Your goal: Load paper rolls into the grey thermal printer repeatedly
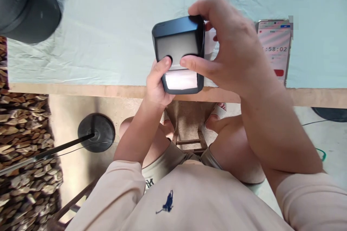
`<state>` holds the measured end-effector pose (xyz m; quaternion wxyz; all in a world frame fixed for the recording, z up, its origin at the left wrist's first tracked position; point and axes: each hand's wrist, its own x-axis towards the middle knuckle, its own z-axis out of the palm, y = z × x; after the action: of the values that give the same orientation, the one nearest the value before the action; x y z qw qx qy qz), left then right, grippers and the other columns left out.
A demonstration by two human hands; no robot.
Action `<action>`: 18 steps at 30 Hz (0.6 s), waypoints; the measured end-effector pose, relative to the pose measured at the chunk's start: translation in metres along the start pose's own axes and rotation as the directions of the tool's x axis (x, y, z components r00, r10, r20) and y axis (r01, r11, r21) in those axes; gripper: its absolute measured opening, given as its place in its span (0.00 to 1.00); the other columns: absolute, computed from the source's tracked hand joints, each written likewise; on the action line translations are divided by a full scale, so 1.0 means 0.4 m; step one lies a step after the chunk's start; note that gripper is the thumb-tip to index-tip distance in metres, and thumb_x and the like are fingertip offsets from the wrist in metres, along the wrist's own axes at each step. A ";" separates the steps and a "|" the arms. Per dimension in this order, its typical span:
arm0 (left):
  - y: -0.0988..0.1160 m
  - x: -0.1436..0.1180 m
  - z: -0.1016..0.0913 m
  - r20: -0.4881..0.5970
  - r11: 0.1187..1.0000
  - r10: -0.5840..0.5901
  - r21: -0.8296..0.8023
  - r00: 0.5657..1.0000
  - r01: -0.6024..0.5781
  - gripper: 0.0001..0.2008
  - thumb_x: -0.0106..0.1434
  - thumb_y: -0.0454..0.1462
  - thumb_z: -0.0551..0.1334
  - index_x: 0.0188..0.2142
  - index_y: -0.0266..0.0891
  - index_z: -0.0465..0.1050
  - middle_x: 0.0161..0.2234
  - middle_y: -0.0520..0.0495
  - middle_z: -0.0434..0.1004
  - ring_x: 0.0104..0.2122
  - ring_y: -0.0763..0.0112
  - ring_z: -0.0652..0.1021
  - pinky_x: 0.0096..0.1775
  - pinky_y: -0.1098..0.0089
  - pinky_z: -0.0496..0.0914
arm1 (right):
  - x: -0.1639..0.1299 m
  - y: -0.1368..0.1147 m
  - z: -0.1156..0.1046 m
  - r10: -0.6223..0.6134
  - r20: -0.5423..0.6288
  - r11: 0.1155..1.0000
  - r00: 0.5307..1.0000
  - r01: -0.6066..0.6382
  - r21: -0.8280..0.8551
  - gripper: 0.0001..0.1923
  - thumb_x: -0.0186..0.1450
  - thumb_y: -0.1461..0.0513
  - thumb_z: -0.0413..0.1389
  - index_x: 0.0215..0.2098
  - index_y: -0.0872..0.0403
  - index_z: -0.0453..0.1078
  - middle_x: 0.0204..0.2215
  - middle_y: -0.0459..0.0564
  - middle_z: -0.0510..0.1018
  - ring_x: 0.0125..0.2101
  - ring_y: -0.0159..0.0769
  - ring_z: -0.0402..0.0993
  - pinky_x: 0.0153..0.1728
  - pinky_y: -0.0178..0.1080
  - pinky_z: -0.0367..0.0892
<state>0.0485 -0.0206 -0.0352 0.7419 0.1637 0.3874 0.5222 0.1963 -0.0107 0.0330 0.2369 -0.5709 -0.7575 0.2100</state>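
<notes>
Both hands hold a black box-shaped device [177, 43] above the table's near edge. Its upward face has a smooth grey panel and, below that, a white paper-like strip [181, 80]. My left hand [158, 81] wraps the lower left side, its thumb on the panel. On the other side, my right hand [230, 43] has its thumb pressed on the panel and its index finger over the top right corner. A pale, whitish piece [210, 43] shows between the device and my right palm; what it is I cannot tell. The device's underside is hidden.
A phone [275, 50] with a running timer lies on the pale-green-covered table [108, 43], partly behind my right forearm. A large dark container [29, 7] stands at the upper left. Below are a round black stand base [104, 137] and stacked firewood [27, 151].
</notes>
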 end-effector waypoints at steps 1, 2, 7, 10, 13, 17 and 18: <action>0.001 0.000 -0.002 0.064 1.000 0.019 0.021 0.998 -0.021 0.16 0.59 0.46 0.51 0.41 0.40 0.68 0.40 0.47 0.74 0.59 0.58 0.55 0.56 0.59 0.60 | -0.001 0.001 0.002 0.017 0.008 1.000 1.000 -0.017 -0.007 0.27 0.52 0.54 0.53 0.49 0.50 0.56 0.45 0.43 0.63 0.44 0.30 0.60 0.46 0.36 0.60; 0.003 0.000 -0.001 0.124 0.998 0.039 0.043 0.992 -0.045 0.15 0.59 0.44 0.52 0.40 0.40 0.69 0.40 0.47 0.74 0.59 0.58 0.55 0.55 0.59 0.60 | -0.001 0.001 0.004 0.034 0.017 0.999 0.999 -0.033 -0.014 0.26 0.53 0.55 0.52 0.49 0.49 0.55 0.46 0.43 0.63 0.44 0.30 0.60 0.45 0.36 0.60; 0.019 -0.009 0.043 0.274 0.997 0.071 -0.008 0.959 -0.072 0.19 0.61 0.46 0.46 0.43 0.39 0.67 0.47 0.46 0.70 0.56 0.59 0.61 0.56 0.58 0.60 | -0.002 0.001 0.002 0.035 -0.046 0.999 0.998 -0.036 -0.023 0.25 0.54 0.54 0.51 0.50 0.49 0.56 0.45 0.43 0.63 0.44 0.29 0.61 0.43 0.34 0.61; 0.018 -0.004 0.053 0.253 0.999 0.042 0.018 0.966 -0.048 0.23 0.62 0.48 0.42 0.44 0.38 0.67 0.46 0.47 0.70 0.55 0.61 0.63 0.56 0.59 0.60 | -0.002 -0.003 -0.009 -0.025 -0.107 1.000 0.994 0.023 -0.013 0.23 0.55 0.55 0.50 0.48 0.52 0.59 0.45 0.46 0.61 0.44 0.26 0.60 0.45 0.31 0.61; 0.008 0.009 0.037 0.185 0.993 0.032 0.106 0.982 -0.052 0.21 0.61 0.48 0.46 0.41 0.38 0.68 0.44 0.48 0.72 0.55 0.60 0.62 0.55 0.61 0.62 | -0.007 -0.014 -0.018 -0.054 -0.037 0.997 0.998 0.052 -0.051 0.22 0.55 0.56 0.50 0.47 0.52 0.59 0.45 0.47 0.60 0.43 0.27 0.60 0.46 0.33 0.62; 0.001 0.016 0.024 0.086 0.983 0.056 0.171 0.995 -0.070 0.19 0.60 0.48 0.48 0.37 0.38 0.69 0.40 0.48 0.74 0.57 0.61 0.59 0.55 0.62 0.61 | -0.017 -0.033 -0.025 -0.026 0.052 0.979 0.998 0.036 -0.201 0.23 0.54 0.57 0.52 0.49 0.46 0.56 0.49 0.45 0.57 0.48 0.35 0.57 0.47 0.39 0.60; 0.002 0.016 0.027 0.074 0.984 0.055 0.168 0.996 -0.067 0.18 0.60 0.47 0.49 0.36 0.38 0.69 0.39 0.48 0.74 0.58 0.61 0.58 0.56 0.62 0.60 | -0.019 -0.038 -0.028 -0.024 0.058 0.974 0.998 0.037 -0.225 0.23 0.54 0.57 0.51 0.49 0.45 0.56 0.49 0.45 0.57 0.47 0.35 0.57 0.45 0.38 0.61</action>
<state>0.0570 -0.0127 -0.0305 0.7220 0.2562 0.3994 0.5036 0.1933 -0.0213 0.0500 0.1531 -0.5765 -0.7913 0.1344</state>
